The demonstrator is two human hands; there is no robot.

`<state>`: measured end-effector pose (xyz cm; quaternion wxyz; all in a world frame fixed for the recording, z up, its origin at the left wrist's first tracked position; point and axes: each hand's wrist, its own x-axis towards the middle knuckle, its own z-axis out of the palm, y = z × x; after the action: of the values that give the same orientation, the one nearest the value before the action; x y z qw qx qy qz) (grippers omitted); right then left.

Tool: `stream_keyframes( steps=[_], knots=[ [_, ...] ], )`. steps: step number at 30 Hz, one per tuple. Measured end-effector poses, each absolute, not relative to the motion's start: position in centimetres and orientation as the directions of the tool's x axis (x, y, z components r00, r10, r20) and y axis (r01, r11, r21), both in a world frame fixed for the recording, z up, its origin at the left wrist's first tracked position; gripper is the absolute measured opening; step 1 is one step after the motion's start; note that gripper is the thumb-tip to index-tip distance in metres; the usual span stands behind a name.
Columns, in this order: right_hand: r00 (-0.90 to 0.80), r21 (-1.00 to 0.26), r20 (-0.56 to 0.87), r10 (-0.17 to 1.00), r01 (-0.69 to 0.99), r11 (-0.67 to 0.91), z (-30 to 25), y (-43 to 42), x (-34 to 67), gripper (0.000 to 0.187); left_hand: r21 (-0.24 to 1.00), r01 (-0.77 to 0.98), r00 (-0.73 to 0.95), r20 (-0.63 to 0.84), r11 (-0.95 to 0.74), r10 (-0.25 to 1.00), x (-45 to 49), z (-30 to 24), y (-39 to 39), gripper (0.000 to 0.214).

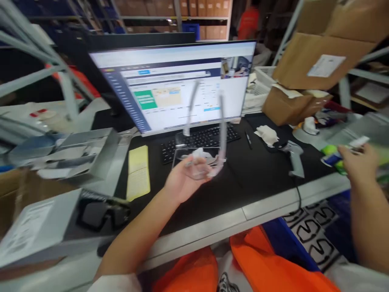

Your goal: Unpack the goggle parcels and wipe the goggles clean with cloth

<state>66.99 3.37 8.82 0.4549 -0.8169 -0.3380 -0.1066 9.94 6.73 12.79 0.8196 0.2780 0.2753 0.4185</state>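
My left hand (pixel 179 182) is closed on a pair of clear safety glasses (pixel 223 134), held over the black desk mat in front of the keyboard (pixel 199 140). Its two see-through temples point up, across the lower part of the monitor. Off to the right, my right hand (pixel 363 162) has its fingers around a slim blue and white item (pixel 332 159), blurred, whose kind I cannot make out. Bright green things (pixel 330 151) and clear plastic lie around that hand.
A monitor (pixel 182 85) stands behind the keyboard. A barcode scanner (pixel 294 158), a pen (pixel 248 140) and crumpled white paper (pixel 267 135) lie on the mat. Yellow notes (pixel 138 172) and a glasses box (pixel 57 227) are left. Cardboard boxes (pixel 319 61) are stacked right.
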Motion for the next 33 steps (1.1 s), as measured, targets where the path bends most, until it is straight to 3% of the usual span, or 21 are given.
stream_keyframes(
  steps=[4,8,13,19,23,25,29,33],
  knots=[
    [0.803,-0.64,0.452,0.388,0.595,-0.486,10.0,6.0,70.1,0.032,0.708,-0.6,0.356,-0.181,0.373,0.917,9.6,12.9,7.9,0.039],
    [0.835,-0.605,0.354,0.422,0.548,-0.578,10.5,9.1,71.5,0.036,0.704,-0.628,0.271,-0.203,0.332,0.941,9.6,13.1,8.2,0.037],
    [0.86,-0.564,0.26,0.439,0.504,-0.654,9.8,12.2,71.7,0.029,0.679,-0.649,0.217,-0.267,0.343,0.939,9.4,13.1,8.6,0.036],
    [0.903,-0.538,0.236,0.358,0.428,-0.726,9.8,13.4,71.2,0.058,0.645,-0.675,0.251,-0.257,0.359,0.933,9.0,13.4,9.0,0.039],
    [0.861,-0.508,0.4,0.315,0.495,-0.705,9.7,14.2,69.6,0.086,0.644,-0.676,0.273,-0.232,0.358,0.934,8.8,13.7,9.0,0.041],
    [0.807,-0.46,0.453,0.379,0.575,-0.676,9.2,15.3,68.9,0.08,0.647,-0.668,0.299,-0.22,0.368,0.929,8.9,13.7,9.0,0.039],
    [0.766,-0.383,0.352,0.538,0.643,-0.664,8.2,17.8,68.3,0.053,0.641,-0.651,0.354,-0.218,0.407,0.91,9.2,13.2,9.0,0.034],
    [0.744,-0.335,0.345,0.572,0.667,-0.666,9.5,19.0,67.2,0.037,0.635,-0.656,0.356,-0.217,0.408,0.909,9.5,12.6,8.6,0.032]
  ],
)
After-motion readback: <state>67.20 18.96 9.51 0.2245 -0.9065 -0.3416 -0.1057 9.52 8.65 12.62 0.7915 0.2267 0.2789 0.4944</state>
